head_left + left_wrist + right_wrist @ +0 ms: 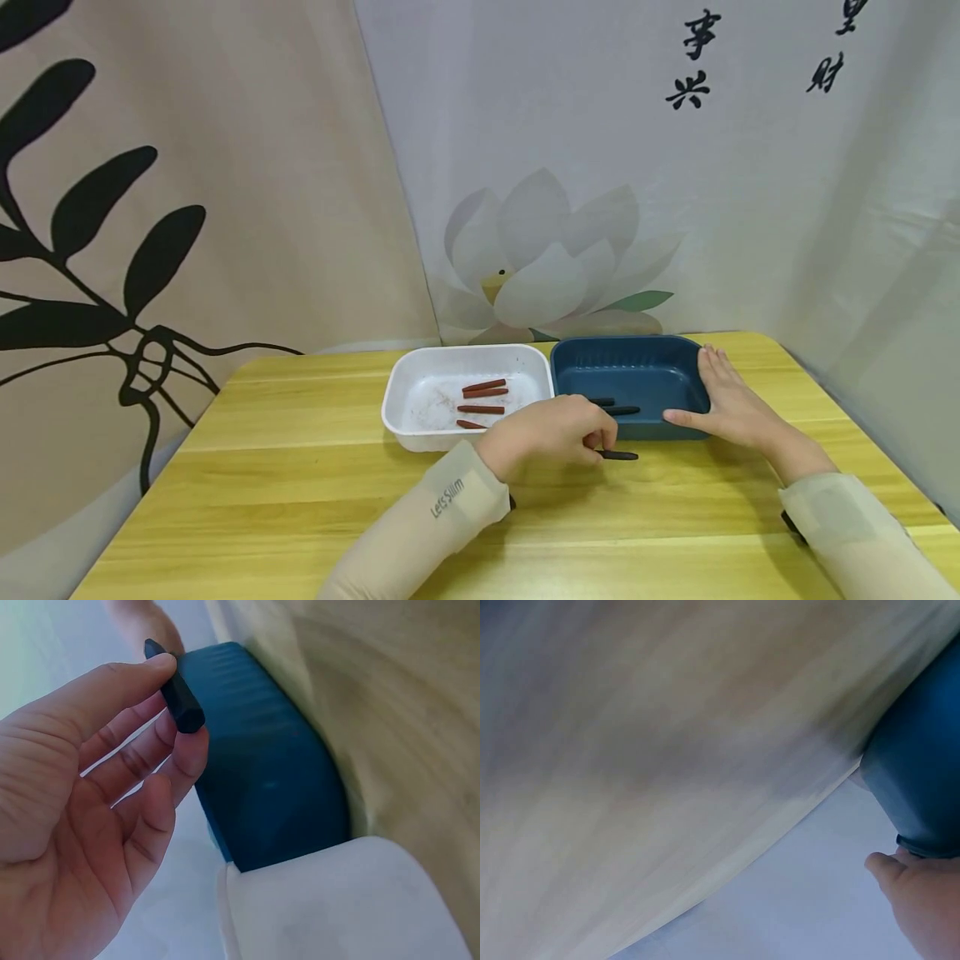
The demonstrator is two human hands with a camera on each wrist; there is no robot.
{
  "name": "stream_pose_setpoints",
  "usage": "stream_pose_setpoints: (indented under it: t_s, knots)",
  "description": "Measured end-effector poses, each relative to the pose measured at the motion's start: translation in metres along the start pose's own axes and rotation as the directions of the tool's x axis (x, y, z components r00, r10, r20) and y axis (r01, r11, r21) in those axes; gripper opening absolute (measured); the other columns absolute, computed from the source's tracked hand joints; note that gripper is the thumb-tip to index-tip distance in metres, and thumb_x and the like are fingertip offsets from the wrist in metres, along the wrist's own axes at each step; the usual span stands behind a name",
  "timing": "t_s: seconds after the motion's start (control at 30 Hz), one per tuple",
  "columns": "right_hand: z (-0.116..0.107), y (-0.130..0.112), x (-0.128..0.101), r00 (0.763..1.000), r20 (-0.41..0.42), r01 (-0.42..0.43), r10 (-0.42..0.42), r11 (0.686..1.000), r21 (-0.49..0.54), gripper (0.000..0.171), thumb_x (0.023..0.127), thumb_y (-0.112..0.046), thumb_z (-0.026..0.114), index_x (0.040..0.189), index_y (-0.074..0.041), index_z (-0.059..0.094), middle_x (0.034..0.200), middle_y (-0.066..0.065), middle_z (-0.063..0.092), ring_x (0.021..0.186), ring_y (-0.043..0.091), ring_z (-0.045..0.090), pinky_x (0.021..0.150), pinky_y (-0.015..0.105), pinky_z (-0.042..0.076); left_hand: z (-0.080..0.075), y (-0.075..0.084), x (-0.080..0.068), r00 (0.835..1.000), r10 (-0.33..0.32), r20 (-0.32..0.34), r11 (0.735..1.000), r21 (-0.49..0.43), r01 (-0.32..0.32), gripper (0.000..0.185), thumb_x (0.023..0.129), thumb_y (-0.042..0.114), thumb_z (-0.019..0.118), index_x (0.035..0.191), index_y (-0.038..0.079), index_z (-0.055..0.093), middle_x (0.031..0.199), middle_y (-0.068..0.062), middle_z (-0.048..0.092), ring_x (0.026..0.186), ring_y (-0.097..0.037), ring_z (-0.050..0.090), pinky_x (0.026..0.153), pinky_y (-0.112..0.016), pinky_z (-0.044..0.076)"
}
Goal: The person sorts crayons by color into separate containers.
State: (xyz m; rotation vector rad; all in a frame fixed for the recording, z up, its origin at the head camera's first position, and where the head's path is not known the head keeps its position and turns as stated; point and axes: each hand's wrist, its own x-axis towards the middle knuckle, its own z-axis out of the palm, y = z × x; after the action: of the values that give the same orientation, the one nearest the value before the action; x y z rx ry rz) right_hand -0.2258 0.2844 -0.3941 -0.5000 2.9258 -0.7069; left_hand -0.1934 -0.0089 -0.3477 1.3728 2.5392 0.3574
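Observation:
In the head view my left hand is in front of the two trays and pinches a black crayon-like stick. The left wrist view shows this stick between thumb and fingertips, with a tapered far end and a flat near end. My right hand lies at the right end of the blue tray, thumb at its front rim and fingers straight along its side. Inside that tray are black sticks, partly hidden by my left hand.
A white tray stands left against the blue one, holding several reddish-brown sticks. Both trays are near the back of the wooden table. Behind hangs a curtain printed with leaves, a lotus and characters.

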Motion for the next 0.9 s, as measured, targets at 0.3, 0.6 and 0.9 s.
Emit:
stream_pose_setpoints:
  t_s: [0.3,0.6,0.9]
  knots:
    - [0.0,0.001,0.001,1.0,-0.002,0.0,0.0,1.0,-0.011,0.126,0.084,-0.061,0.068,0.154,0.008,-0.012,0.162,0.029,-0.017,0.15,0.049,-0.014,0.116,0.072,0.003,-0.015,-0.009,0.001,0.999,-0.01,-0.037,1.0,0.009,0.011,0.008,0.092,0.02,0.072,0.1,0.016,0.072,0.079,0.008,0.062,0.071,-0.003,0.053,0.07,-0.012,0.045]
    - [0.0,0.003,0.001,1.0,-0.007,0.007,-0.007,1.0,-0.007,0.125,0.084,-0.06,0.068,0.154,0.007,-0.012,0.162,0.028,-0.018,0.15,0.049,-0.014,0.117,0.071,0.003,-0.025,-0.026,0.01,0.994,-0.055,-0.092,0.998,-0.037,0.052,0.013,0.093,0.02,0.071,0.104,0.013,0.072,0.085,0.006,0.065,0.074,-0.005,0.056,0.072,-0.013,0.048]
    - [-0.001,0.001,0.0,1.0,-0.003,0.008,-0.009,1.0,-0.005,0.125,0.085,-0.06,0.068,0.154,0.007,-0.011,0.162,0.028,-0.017,0.15,0.049,-0.013,0.117,0.071,0.003,-0.029,-0.047,0.031,0.987,-0.075,-0.141,0.996,-0.066,0.066,0.014,0.094,0.021,0.07,0.105,0.014,0.071,0.086,0.004,0.067,0.075,-0.005,0.059,0.07,-0.013,0.048]
